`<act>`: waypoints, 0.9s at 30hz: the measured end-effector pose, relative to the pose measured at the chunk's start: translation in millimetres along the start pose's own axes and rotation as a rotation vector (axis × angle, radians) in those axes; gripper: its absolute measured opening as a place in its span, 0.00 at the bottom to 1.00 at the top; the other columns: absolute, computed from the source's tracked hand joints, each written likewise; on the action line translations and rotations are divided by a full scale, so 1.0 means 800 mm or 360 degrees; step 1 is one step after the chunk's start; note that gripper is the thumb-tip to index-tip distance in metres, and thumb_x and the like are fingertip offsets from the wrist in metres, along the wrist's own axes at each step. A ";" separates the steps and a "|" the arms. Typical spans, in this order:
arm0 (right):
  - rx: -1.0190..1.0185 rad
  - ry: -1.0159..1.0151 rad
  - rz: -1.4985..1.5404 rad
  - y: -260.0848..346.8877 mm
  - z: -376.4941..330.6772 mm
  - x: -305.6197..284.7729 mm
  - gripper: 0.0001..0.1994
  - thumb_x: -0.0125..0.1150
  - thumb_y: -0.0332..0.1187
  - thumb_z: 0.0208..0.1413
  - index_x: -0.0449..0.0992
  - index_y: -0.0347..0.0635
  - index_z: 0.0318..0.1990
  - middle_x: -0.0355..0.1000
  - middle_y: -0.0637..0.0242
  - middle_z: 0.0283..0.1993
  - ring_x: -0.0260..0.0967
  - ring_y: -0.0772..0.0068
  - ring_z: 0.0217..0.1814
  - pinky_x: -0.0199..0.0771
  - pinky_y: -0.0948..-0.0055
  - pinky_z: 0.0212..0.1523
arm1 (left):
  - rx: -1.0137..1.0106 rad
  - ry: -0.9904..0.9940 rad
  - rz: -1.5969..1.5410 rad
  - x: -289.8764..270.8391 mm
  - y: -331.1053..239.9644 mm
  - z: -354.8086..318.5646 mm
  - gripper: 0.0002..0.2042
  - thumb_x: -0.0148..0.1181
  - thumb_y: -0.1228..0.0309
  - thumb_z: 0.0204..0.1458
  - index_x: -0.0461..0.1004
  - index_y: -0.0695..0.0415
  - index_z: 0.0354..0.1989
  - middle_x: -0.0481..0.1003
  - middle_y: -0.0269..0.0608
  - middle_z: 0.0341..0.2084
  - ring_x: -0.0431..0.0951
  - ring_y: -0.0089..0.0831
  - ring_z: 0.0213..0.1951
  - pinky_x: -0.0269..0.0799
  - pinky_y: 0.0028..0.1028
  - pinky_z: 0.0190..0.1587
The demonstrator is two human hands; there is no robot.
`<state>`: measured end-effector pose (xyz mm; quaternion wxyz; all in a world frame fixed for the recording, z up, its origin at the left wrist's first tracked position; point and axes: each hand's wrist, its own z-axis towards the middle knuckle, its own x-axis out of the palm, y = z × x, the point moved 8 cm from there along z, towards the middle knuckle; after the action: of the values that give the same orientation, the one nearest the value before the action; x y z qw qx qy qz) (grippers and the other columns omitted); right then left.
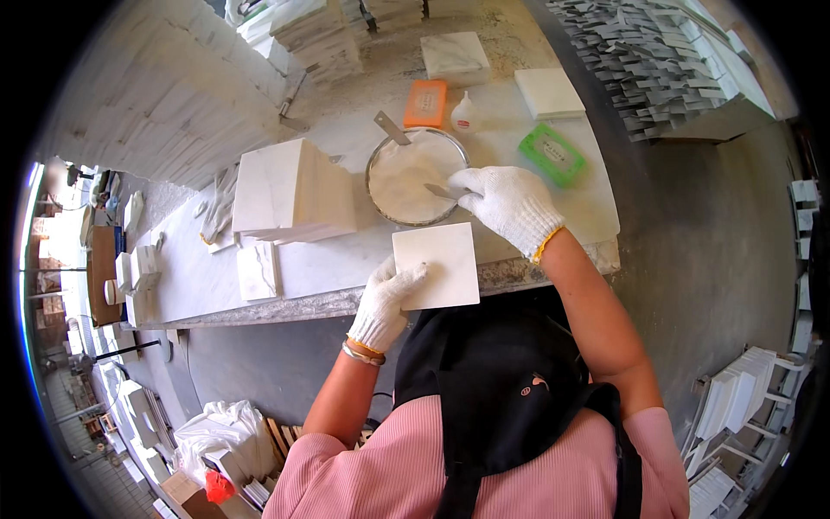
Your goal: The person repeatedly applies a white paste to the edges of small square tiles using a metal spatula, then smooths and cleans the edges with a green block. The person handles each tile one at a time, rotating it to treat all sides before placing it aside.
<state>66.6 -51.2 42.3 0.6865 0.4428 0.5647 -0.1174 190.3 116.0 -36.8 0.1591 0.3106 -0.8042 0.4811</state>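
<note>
In a white knit glove, my left hand [386, 303] grips a square white tile [441, 270] by its left edge, thumb on its face, just in front of the table. My right hand [510, 208], gloved alike, pinches a small metal scraper [441, 191], whose blade reaches over a round bowl [370, 192] beyond the tile. White powder or paste [413, 169] fills the bowl. Another flat metal blade [392, 127] leans on the bowl's far rim. A stack of marbled white tiles [294, 192] stands left of the bowl.
Behind the bowl are an orange box [424, 103] and a small white squeeze bottle [462, 112]; a green box [552, 155] lies to the right. White slabs [550, 92] rest farther back. A glove [220, 208] and a small tile [258, 270] lie leftward. The stone table's front edge [320, 304] runs before me.
</note>
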 end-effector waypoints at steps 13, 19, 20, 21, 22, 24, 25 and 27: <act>0.1070 -0.0886 0.1263 -0.231 -0.254 -0.125 0.18 0.63 0.30 0.59 0.79 0.38 0.56 0.79 0.67 0.39 0.72 0.81 0.36 0.70 0.80 0.35 | -0.0208 0.0742 0.1035 0.193 0.014 0.100 0.23 0.66 0.66 0.57 0.72 0.66 0.58 0.79 0.39 0.47 0.78 0.25 0.48 0.73 0.27 0.53; 0.1161 -0.1073 0.1339 -0.266 -0.328 -0.106 0.16 0.62 0.29 0.59 0.80 0.40 0.56 0.79 0.67 0.38 0.71 0.81 0.34 0.68 0.81 0.33 | 0.0110 0.1071 0.1763 0.294 0.053 0.178 0.22 0.66 0.61 0.57 0.75 0.62 0.55 0.80 0.36 0.43 0.75 0.21 0.43 0.72 0.27 0.49; 0.1156 -0.1069 0.1366 -0.269 -0.330 -0.101 0.16 0.62 0.28 0.59 0.80 0.41 0.55 0.79 0.67 0.38 0.71 0.81 0.35 0.68 0.81 0.33 | 0.0144 0.1121 0.1868 0.305 0.059 0.190 0.22 0.66 0.61 0.57 0.75 0.61 0.56 0.80 0.36 0.42 0.75 0.21 0.43 0.72 0.27 0.49; 0.1148 -0.1062 0.1393 -0.272 -0.330 -0.097 0.16 0.62 0.28 0.59 0.80 0.41 0.55 0.79 0.67 0.38 0.71 0.81 0.35 0.68 0.81 0.33 | 0.0181 0.1167 0.1971 0.314 0.063 0.199 0.22 0.66 0.61 0.57 0.75 0.60 0.56 0.80 0.36 0.42 0.75 0.21 0.43 0.72 0.27 0.50; 0.1143 -0.1056 0.1406 -0.276 -0.332 -0.093 0.16 0.61 0.28 0.59 0.81 0.42 0.54 0.79 0.68 0.40 0.72 0.81 0.36 0.70 0.80 0.35 | 0.0226 0.1272 0.1928 0.327 0.066 0.201 0.23 0.66 0.60 0.55 0.75 0.59 0.56 0.80 0.40 0.43 0.77 0.27 0.44 0.72 0.31 0.50; 0.1077 -0.1049 0.1430 -0.279 -0.328 -0.091 0.16 0.61 0.27 0.59 0.81 0.42 0.54 0.79 0.68 0.41 0.73 0.80 0.37 0.72 0.79 0.37 | 0.0569 0.1188 0.2159 0.345 0.059 0.213 0.24 0.66 0.60 0.54 0.75 0.59 0.57 0.81 0.45 0.44 0.79 0.34 0.46 0.73 0.32 0.51; 0.1049 -0.1041 0.1439 -0.281 -0.325 -0.090 0.16 0.61 0.27 0.59 0.81 0.42 0.54 0.79 0.68 0.42 0.74 0.80 0.38 0.73 0.79 0.38 | 0.0741 0.1144 0.2262 0.354 0.058 0.213 0.25 0.66 0.60 0.53 0.74 0.59 0.58 0.81 0.47 0.45 0.80 0.38 0.46 0.73 0.33 0.52; 0.1052 -0.0960 0.1386 -0.288 -0.317 -0.089 0.15 0.61 0.27 0.58 0.81 0.41 0.54 0.80 0.66 0.44 0.75 0.78 0.40 0.76 0.76 0.42 | 0.0869 0.1000 0.2267 0.359 0.056 0.212 0.26 0.66 0.60 0.50 0.74 0.58 0.57 0.80 0.51 0.46 0.79 0.47 0.49 0.73 0.37 0.53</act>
<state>-279.8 -21.1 2.8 0.6273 0.7687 0.0476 -0.1152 -48.9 -115.6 9.5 -0.0477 -0.3952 -0.5812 0.7097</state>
